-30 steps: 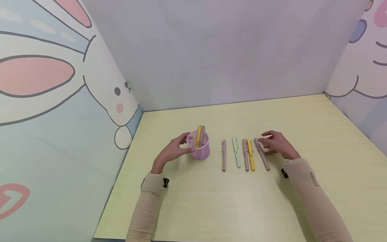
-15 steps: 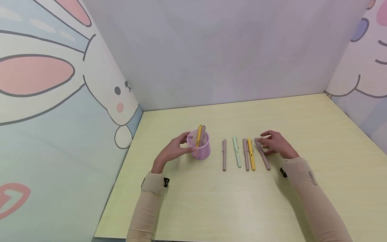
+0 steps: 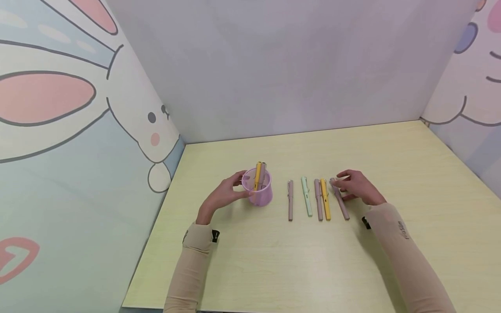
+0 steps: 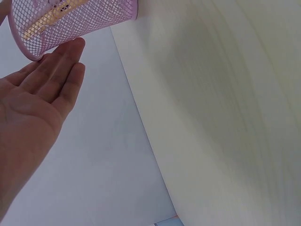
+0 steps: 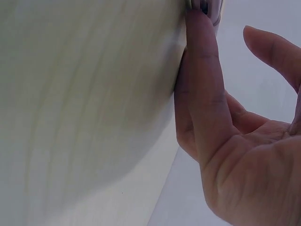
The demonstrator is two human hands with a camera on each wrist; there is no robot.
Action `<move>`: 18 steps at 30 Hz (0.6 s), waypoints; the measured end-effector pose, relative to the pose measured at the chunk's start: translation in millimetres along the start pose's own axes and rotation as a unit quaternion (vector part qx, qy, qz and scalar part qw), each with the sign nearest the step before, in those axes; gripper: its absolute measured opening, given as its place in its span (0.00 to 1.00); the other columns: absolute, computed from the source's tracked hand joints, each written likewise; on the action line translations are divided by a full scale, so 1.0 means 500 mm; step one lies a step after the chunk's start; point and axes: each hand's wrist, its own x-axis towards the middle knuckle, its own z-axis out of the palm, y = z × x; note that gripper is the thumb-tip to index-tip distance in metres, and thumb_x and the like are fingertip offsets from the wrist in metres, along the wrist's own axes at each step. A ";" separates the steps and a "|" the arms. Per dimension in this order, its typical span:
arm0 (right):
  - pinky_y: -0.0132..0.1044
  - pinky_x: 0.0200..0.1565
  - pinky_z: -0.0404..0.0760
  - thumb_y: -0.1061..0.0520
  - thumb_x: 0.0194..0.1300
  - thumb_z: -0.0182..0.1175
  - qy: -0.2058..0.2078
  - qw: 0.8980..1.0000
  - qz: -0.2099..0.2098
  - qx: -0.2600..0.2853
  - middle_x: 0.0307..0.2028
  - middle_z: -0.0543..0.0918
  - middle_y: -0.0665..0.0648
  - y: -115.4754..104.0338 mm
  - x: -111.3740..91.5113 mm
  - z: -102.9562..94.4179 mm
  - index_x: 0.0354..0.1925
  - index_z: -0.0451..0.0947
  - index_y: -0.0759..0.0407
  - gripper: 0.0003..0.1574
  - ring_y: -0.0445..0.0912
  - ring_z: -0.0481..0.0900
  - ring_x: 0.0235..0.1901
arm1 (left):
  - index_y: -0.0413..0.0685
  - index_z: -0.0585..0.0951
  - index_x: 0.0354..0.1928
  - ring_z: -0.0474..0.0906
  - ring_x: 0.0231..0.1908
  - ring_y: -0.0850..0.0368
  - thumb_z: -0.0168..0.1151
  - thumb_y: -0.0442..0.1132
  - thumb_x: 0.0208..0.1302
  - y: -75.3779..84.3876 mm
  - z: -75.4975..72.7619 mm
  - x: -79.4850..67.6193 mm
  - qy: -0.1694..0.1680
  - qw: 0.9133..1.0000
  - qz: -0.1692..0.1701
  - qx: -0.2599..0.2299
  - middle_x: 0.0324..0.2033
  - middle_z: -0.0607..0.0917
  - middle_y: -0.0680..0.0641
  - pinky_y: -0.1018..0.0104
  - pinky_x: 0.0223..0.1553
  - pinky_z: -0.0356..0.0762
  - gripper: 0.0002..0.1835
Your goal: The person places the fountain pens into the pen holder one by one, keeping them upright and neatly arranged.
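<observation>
My left hand [image 3: 225, 192] holds a lilac mesh pen cup [image 3: 261, 198] from the left, thumb at the near side and fingers on the far side. A yellow pen [image 3: 257, 176] and a mauve pen [image 3: 263, 174] stand in it. In the left wrist view, several fingers [image 4: 66, 77] lie along the mesh wall. My right hand [image 3: 360, 188] is over the cap end of the rightmost mauve pen [image 3: 342, 205], which lies slanted on the table. One straight finger [image 5: 204, 70] touches that pen's end in the right wrist view, while another finger stands apart.
Left of that pen lie a yellow pen [image 3: 325, 200], a mauve pen [image 3: 318, 200] close beside it, a mint green pen [image 3: 306, 196] and another mauve pen [image 3: 290, 201]. The pale wood table [image 3: 266, 269] meets a grey wall [image 3: 289, 78] behind and cartoon-painted walls at the sides.
My right fingertips shift very slightly at the rightmost mauve pen, whose cap end moves a touch to the right. The left hand and pen cup stay in place.
</observation>
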 end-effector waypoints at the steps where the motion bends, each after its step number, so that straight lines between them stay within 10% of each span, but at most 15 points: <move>1: 0.44 0.44 0.87 0.51 0.76 0.60 -0.001 1.000 0.001 0.000 0.61 0.71 0.77 -0.001 0.000 0.000 0.71 0.57 0.79 0.42 0.61 0.77 0.53 | 0.42 0.63 0.78 0.72 0.66 0.42 0.70 0.49 0.66 0.000 0.000 0.000 0.000 1.000 0.000 -0.001 0.68 0.75 0.41 0.41 0.66 0.69 0.43; 18: 0.43 0.40 0.87 0.58 0.74 0.62 -0.004 0.999 0.003 -0.040 0.51 0.78 0.73 -0.006 0.009 0.005 0.68 0.62 0.80 0.37 0.48 0.84 0.37 | 0.44 0.64 0.78 0.72 0.66 0.43 0.70 0.48 0.66 -0.001 0.001 0.001 0.000 1.000 -0.005 0.000 0.68 0.75 0.42 0.42 0.66 0.69 0.43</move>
